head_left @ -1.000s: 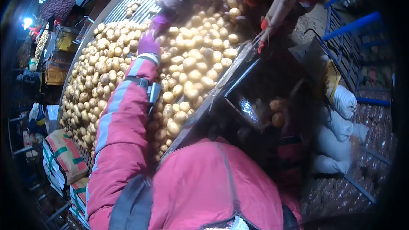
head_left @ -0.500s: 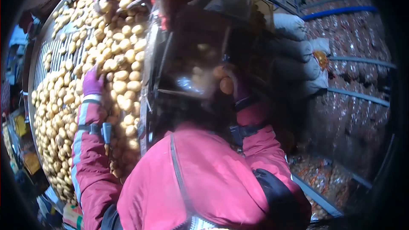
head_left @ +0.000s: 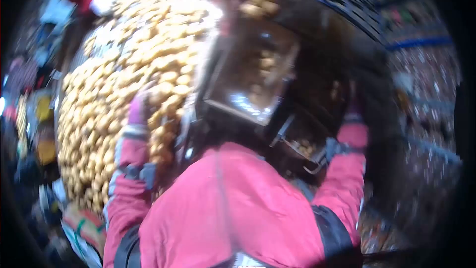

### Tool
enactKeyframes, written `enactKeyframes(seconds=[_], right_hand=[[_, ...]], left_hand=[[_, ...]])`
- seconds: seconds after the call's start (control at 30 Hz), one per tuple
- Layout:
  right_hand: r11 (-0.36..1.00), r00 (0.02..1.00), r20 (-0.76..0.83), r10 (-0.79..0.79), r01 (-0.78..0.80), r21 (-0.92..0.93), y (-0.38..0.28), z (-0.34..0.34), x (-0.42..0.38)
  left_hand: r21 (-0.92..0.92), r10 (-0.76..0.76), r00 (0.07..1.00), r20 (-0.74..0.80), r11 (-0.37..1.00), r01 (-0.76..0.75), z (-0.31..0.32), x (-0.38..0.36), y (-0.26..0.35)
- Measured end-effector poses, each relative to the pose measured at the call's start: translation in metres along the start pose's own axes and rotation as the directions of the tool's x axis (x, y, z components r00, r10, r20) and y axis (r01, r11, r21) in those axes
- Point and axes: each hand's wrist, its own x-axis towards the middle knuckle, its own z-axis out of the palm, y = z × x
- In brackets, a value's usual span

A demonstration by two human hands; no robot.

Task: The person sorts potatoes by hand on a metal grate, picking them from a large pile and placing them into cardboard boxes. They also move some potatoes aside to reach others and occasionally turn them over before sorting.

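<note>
Yellow potatoes (head_left: 99, 139) cover the sorting table on my left. My left hand (head_left: 140, 106), in a purple glove, lies over them with its fingers stretched out. Far to the right, my right hand (head_left: 353, 103), gloved alike, is open above a dark area. Just left of its fingers is a single potato (head_left: 336, 90), blurred and apart from the hand. Between my arms stands a dark crate (head_left: 213, 103) with a few potatoes inside. A smaller container (head_left: 313, 167) near my right forearm also holds potatoes.
Another person's gloved hand (head_left: 102, 5) is at the table's far left end. A cluster of potatoes (head_left: 260, 3) lies beyond the crate. A blue-and-dark slatted rack (head_left: 347, 0) stands at the back right, and stacked packed bags (head_left: 426, 104) line the right side.
My right hand has swung right, away from the crate, and the potatoes it held have left its fingers. My left hand remains over the potatoes. The whole view has shifted and blurred.
</note>
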Motion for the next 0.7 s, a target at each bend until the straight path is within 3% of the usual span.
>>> enactKeyframes(seconds=[0.03, 0.07, 0.1, 0.13, 0.17, 0.2, 0.23, 0.3, 0.33, 0.37, 0.4, 0.43, 0.5, 0.57, 0.63, 0.67, 0.7], right_hand=[[1.0, 0.997, 0.082, -0.003, 0.005, -0.026, 0.005, 0.018, -0.009], [0.997, 0.975, 0.22, 0.035, -0.02, -0.069, 0.01, 0.048, -0.031], [0.986, 0.914, 0.387, 0.124, -0.071, -0.149, 0.014, 0.086, -0.063], [0.946, 0.795, 0.538, 0.279, -0.133, -0.295, 0.016, 0.133, -0.107], [0.886, 0.629, 0.656, 0.418, -0.122, -0.447, 0.018, 0.18, -0.151], [0.881, 0.503, 0.733, 0.458, -0.145, -0.45, 0.036, 0.206, -0.185], [0.927, 0.361, 0.854, 0.375, -0.168, -0.336, 0.066, 0.218, -0.205], [0.799, 0.196, 0.836, 0.513, -0.464, -0.381, 0.095, 0.256, -0.244], [0.701, 0.078, 0.809, 0.583, -0.552, -0.452, 0.108, 0.273, -0.256], [0.585, -0.048, 0.769, 0.637, -0.619, -0.523, 0.124, 0.287, -0.263], [0.806, -0.033, 0.873, 0.487, -0.367, -0.464, 0.149, 0.29, -0.269], [0.943, -0.017, 0.947, 0.321, -0.09, -0.321, 0.159, 0.298, -0.28], [0.873, -0.081, 0.899, 0.431, -0.216, -0.438, 0.15, 0.3, -0.286], [0.825, -0.137, 0.873, 0.469, -0.286, -0.488, 0.124, 0.307, -0.295], [0.799, -0.137, 0.889, 0.437, -0.395, -0.454, 0.113, 0.307, -0.301], [0.803, -0.11, 0.874, 0.473, -0.355, -0.479, 0.119, 0.309, -0.3], [0.805, -0.08, 0.859, 0.505, -0.316, -0.502, 0.13, 0.31, -0.296]], left_hand=[[-0.079, -0.16, 0.976, -0.15, 0.986, 0.149, 0.01, -0.011, -0.001], [-0.177, -0.054, 0.998, -0.021, 0.983, 0.049, 0.003, -0.023, -0.018], [0.026, -0.007, 0.999, -0.045, 1.0, 0.009, -0.001, -0.027, -0.035], [0.187, 0.13, 0.991, 0.024, 0.974, -0.132, 0.005, -0.036, -0.03], [0.198, 0.175, 0.983, 0.053, 0.963, -0.182, 0.021, -0.048, -0.018], [0.207, 0.219, 0.972, 0.081, 0.951, -0.231, 0.036, -0.058, -0.007], [0.2, 0.195, 0.981, 0.022, 0.96, -0.195, 0.047, -0.069, -0.005], [0.268, 0.076, 0.996, -0.036, 0.961, -0.063, 0.065, -0.094, 0.007], [0.489, 0.308, 0.949, 0.063, 0.82, -0.299, 0.068, -0.098, -0.003], [0.471, 0.26, 0.964, 0.064, 0.843, -0.259, 0.07, -0.107, 0.006], [0.453, 0.21, 0.975, 0.065, 0.865, -0.217, 0.072, -0.116, 0.016], [0.437, 0.161, 0.985, 0.065, 0.883, -0.173, 0.074, -0.125, 0.025], [0.293, 0.044, 0.996, -0.081, 0.956, -0.018, 0.044, -0.117, 0.017], [0.292, 0.12, 0.972, -0.202, 0.955, -0.057, 0.014, -0.109, 0.011], [0.356, 0.188, 0.96, -0.205, 0.928, -0.106, -0.004, -0.099, 0.018], [0.628, 0.276, 0.943, -0.188, 0.772, -0.101, -0.012, -0.088, 0.013], [0.672, 0.331, 0.934, -0.135, 0.723, -0.159, -0.016, -0.074, 0.005]])
